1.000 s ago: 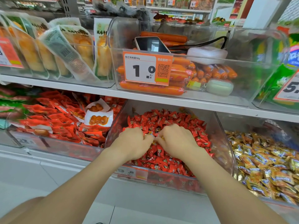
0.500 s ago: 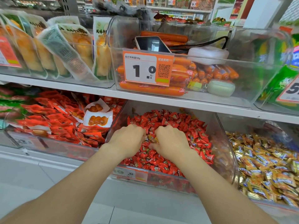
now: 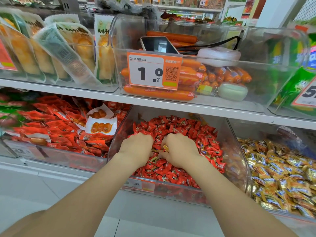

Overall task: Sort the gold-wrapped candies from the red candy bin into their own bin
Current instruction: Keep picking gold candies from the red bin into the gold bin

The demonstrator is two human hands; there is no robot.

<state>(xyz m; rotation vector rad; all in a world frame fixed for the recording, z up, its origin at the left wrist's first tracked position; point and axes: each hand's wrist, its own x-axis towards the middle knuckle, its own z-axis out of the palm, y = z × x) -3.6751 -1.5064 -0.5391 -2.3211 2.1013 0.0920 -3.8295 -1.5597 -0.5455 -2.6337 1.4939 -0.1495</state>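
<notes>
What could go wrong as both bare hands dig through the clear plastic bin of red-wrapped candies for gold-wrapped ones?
The small gold-wrapped candy held by the right hand could slip and get buried. The left hand, digging in the clear plastic bin, might push heaped red-wrapped candies over its low front wall.

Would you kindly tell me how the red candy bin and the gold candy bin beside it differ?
The red candy bin holds red wrappers with stray gold-wrapped candies; the gold candy bin shows no red ones. The left hand and right hand reach into the red candy bin, neither into the gold candy bin. Both are clear plastic.
</notes>
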